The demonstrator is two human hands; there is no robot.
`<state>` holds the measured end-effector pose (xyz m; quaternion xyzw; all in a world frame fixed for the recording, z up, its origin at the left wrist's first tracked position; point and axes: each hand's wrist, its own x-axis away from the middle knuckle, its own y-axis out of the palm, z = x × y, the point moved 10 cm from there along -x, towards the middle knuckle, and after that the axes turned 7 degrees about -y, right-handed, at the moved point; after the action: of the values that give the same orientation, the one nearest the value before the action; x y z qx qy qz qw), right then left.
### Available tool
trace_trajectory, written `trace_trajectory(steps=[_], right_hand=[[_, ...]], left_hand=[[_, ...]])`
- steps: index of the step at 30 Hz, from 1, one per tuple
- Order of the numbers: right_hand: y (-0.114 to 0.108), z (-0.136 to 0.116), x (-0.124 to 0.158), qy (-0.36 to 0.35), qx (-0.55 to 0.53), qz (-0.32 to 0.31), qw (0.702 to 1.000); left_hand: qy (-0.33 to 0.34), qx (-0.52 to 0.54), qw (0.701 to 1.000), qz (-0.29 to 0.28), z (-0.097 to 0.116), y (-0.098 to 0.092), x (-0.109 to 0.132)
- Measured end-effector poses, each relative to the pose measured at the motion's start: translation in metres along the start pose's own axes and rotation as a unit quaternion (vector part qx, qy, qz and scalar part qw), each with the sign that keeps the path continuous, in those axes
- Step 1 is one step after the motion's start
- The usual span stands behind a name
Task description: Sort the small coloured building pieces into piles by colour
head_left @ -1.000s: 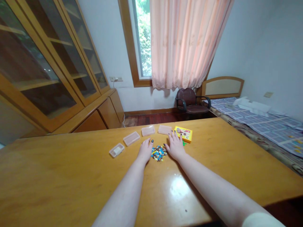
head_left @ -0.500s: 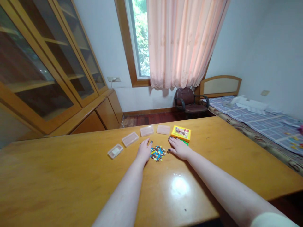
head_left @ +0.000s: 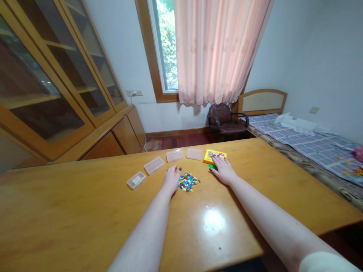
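Note:
A heap of small building bricks (head_left: 187, 183) in blue, yellow, brown and white lies on the table. Just left of it rests my left hand (head_left: 171, 180), open, its thumb apart from the fingers at the heap's edge. My right hand (head_left: 224, 170) is open over the near side of a yellow box (head_left: 209, 154), fingers spread, and its fingertips cover part of the box front. A green piece (head_left: 211, 166) shows beside the right thumb, partly hidden under that hand. I cannot tell whether the right fingers press on the box.
Several clear plastic boxes stand in an arc behind the heap: one at the left (head_left: 136, 180) with something white in it, others (head_left: 154, 165) farther back. The wooden table (head_left: 85, 211) has a near edge at the lower right. Beyond are a chair (head_left: 225, 119) and a bed.
My right hand has moved away from the heap, to the right and forward, onto the yellow box and green piece. My left hand stays beside the heap. The view has shifted slightly.

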<state>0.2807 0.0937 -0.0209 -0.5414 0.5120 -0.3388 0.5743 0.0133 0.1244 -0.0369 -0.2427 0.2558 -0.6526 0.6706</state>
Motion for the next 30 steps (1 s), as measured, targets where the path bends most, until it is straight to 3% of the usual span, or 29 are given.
trace_trajectory(steps=[12,17,21,24,30], right_hand=[[-0.009,0.002,0.01,-0.056,-0.023,-0.01,0.998],[-0.019,-0.008,0.007,-0.004,0.009,0.045,0.999],[-0.008,-0.031,-0.008,0.033,0.018,0.03,0.999],[0.001,-0.049,-0.017,0.008,0.03,0.014,0.999],[0.01,-0.036,-0.018,0.049,0.021,-0.016,0.998]], left_hand=[[-0.007,-0.018,1.0,-0.004,0.005,-0.001,0.002],[0.003,-0.034,0.999,0.0,0.007,0.0,0.003],[0.009,-0.049,0.999,0.0,0.008,0.0,0.004],[0.001,-0.052,0.999,-0.006,0.006,0.0,0.004],[-0.003,-0.059,0.998,-0.016,0.008,0.0,0.004]])
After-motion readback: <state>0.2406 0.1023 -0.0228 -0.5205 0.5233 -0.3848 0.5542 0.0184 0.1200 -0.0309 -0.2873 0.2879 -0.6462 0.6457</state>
